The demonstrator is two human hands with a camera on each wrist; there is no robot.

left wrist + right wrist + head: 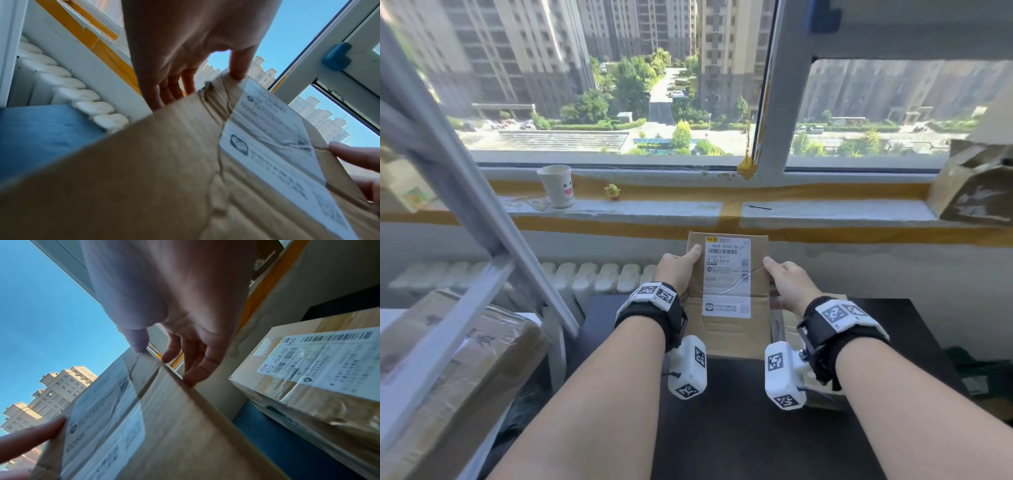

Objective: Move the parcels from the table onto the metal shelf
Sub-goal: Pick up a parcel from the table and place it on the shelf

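Note:
I hold a brown cardboard parcel (736, 329) with a white shipping label above the dark table (722, 428). My left hand (678, 270) grips its left edge, thumb on top and fingers down the side (164, 91). My right hand (787, 284) grips the right edge the same way, thumb (137, 340) on the top face. A second taped parcel (318, 369) lies on the table just right of the held one, partly hidden by my right wrist in the head view. The grey metal shelf (482, 212) stands at the left, with a large parcel (465, 359) on it.
A windowsill runs behind the table with a paper cup (558, 186) and a small yellow chick toy (613, 191). A white radiator (592, 277) sits below it. A torn cardboard box (976, 185) rests at the right end of the sill.

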